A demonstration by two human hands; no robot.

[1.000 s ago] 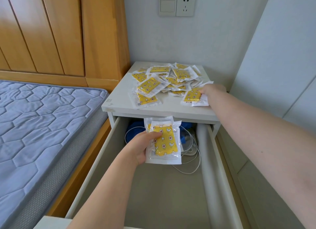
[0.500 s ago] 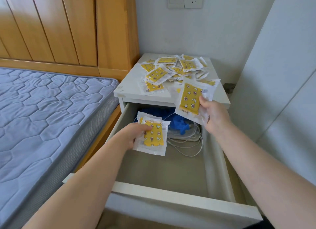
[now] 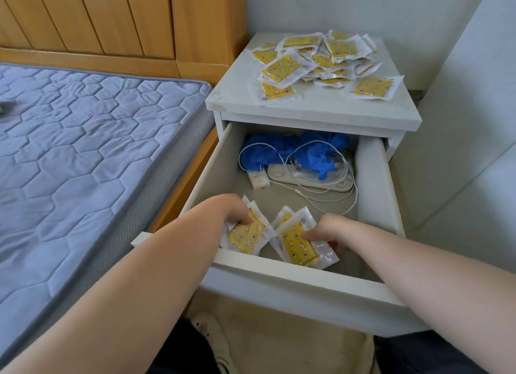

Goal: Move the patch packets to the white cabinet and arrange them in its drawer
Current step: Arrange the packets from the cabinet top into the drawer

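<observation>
The white cabinet stands beside the bed with its drawer pulled out. Both hands are down in the drawer's front part. My left hand holds a small stack of yellow patch packets against the drawer floor at the front left. My right hand grips another few yellow patch packets just to the right of them, thumb on top. A heap of several more patch packets lies on the cabinet top, with one packet apart at the right.
The back of the drawer holds blue gloves, a white power strip, a white charger and tangled white cable. A mattress and wooden headboard lie to the left, a white wall panel to the right.
My right hand carried its packets from the cabinet top down into the drawer front. My left hand lowered its stack toward the front left. The view tilted down.
</observation>
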